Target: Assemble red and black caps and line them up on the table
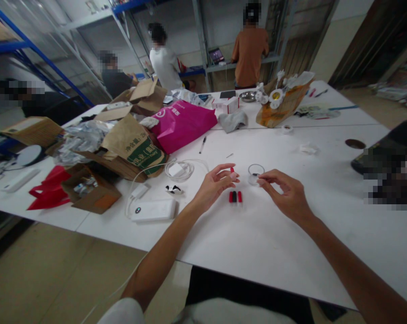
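My left hand (220, 183) is closed in a pinch on a small red piece (232, 170), whose tip shows above the fingers. Thumb and forefinger of my right hand (287, 191) meet on a small dark piece (255, 174), too small to identify. Right by those fingertips is a small round clear container (253, 181) with a ring-like rim. Below and between the hands, a short row on the table holds a red-capped piece (230, 196), a black-capped piece (234, 196) and another red-capped piece (239, 196), with pale lower ends.
A white power bank (156, 210), coiled white cable (179, 170) and pen (202, 145) lie left on the white table (257, 252). Behind are a magenta bag (186, 123), brown paper bag (132, 141) and open cardboard box (90, 189). Several people are around the table.
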Motion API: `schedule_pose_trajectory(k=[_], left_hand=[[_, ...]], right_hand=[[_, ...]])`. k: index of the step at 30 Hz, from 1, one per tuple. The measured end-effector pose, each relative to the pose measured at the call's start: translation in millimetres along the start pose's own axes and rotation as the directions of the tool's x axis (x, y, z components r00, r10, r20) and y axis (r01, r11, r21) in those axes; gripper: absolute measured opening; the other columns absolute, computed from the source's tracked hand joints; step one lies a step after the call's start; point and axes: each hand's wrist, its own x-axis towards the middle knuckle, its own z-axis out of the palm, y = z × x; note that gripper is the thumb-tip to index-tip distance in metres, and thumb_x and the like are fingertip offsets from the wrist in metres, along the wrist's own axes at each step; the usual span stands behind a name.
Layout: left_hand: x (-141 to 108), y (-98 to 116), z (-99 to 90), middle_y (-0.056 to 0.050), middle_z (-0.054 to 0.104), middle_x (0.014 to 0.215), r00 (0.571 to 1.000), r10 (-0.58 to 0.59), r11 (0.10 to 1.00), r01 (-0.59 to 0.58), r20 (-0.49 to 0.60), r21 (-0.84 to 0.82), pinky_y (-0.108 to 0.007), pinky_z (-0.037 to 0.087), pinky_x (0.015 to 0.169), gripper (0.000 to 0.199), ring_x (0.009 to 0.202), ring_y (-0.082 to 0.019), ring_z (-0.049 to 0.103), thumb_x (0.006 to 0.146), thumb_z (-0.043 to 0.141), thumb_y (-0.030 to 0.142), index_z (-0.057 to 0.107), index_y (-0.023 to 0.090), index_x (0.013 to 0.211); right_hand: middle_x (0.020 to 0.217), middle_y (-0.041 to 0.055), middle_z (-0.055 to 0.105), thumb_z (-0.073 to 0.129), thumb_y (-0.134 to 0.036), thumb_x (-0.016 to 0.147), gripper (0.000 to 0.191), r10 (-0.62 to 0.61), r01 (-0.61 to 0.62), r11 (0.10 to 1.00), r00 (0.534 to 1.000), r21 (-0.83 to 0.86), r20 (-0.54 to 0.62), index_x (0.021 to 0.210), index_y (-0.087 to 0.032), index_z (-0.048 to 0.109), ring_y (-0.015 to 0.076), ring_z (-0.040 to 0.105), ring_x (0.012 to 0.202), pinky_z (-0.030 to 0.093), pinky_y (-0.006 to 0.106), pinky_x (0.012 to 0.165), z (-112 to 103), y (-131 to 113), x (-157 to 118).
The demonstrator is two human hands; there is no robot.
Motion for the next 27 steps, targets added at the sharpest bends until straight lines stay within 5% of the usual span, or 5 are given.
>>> schedule_pose_trajectory(k=[27], left_hand=[[-1.7, -5.6, 3.8, -0.010, 0.083, 0.118, 0.996, 0.073, 0.988, -0.080, 0.055, 0.133, -0.036, 0.062, 0.097, 0.072, 0.098, -0.018, 0.079, 0.076, 0.106, 0.029, 0.073, 0.019, 0.139]], right_hand=[[0.100, 0.0062, 0.080, 0.079, -0.042, 0.107, 0.016, -0.003, 0.003, 1.000, 1.000, -0.007, 0.028, 0.107, -0.026, 0.078, 0.0233, 0.076, 0.086, 0.066, 0.041, 0.081, -2.1, -1.8, 2.1]])
